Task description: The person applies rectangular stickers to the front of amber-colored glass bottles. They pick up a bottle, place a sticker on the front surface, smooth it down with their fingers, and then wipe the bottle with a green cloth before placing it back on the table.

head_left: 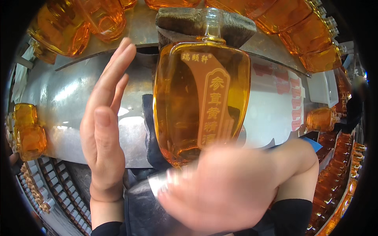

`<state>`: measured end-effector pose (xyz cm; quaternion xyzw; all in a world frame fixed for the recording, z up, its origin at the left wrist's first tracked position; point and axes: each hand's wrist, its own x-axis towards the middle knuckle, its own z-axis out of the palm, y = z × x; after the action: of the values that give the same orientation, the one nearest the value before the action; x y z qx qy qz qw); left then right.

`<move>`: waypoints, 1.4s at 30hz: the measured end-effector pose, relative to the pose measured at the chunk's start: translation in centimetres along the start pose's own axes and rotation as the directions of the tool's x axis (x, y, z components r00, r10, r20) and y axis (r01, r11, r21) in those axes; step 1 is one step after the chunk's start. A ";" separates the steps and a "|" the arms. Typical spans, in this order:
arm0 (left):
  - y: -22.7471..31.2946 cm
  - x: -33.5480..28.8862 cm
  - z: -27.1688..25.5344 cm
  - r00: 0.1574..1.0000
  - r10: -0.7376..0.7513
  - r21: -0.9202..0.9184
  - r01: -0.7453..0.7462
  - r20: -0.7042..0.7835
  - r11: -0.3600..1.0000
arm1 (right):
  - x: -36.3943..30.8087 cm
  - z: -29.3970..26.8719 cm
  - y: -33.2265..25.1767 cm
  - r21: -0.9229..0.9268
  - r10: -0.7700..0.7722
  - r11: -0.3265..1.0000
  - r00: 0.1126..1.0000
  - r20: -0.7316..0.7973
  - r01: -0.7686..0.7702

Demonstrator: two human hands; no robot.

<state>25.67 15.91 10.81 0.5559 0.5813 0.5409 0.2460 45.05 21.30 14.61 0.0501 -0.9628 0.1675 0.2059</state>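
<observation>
A flat glass bottle (pixel 201 98) filled with amber liquid lies in front of me, its decorated orange label facing up and its uncapped-looking neck at the far end. Behind its neck is a worn grey-brown ridged support (pixel 177 23). My left hand (pixel 106 114) is held up just left of the bottle, fingers stretched out, apart from the glass and holding nothing. Over the bottle's near end, my right hand (pixel 240 185) is smeared by motion. A small pale piece (pixel 158 184) shows at its fingertips; I cannot make out what it is or whether the fingers grip it.
Similar amber bottles (pixel 63 31) crowd the far left, with more bottles (pixel 291 27) at the far right. A metal worktop (pixel 67 86) spans the middle. White sheets with red print (pixel 271 106) lie on the right. Rows of capped bottles (pixel 59 185) stand lower left, more bottles (pixel 330 173) lower right.
</observation>
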 end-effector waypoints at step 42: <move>4.6 0.0 -27.9 0.905 0.287 0.695 0.013 -0.314 0.719 | -16.1 -2.6 1.2 0.333 0.637 0.670 0.284 -0.716 -0.664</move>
<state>2.70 5.08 23.12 0.5265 0.7323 0.4082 -0.1415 60.45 23.74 9.83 -0.4274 -0.7039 0.2253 0.5207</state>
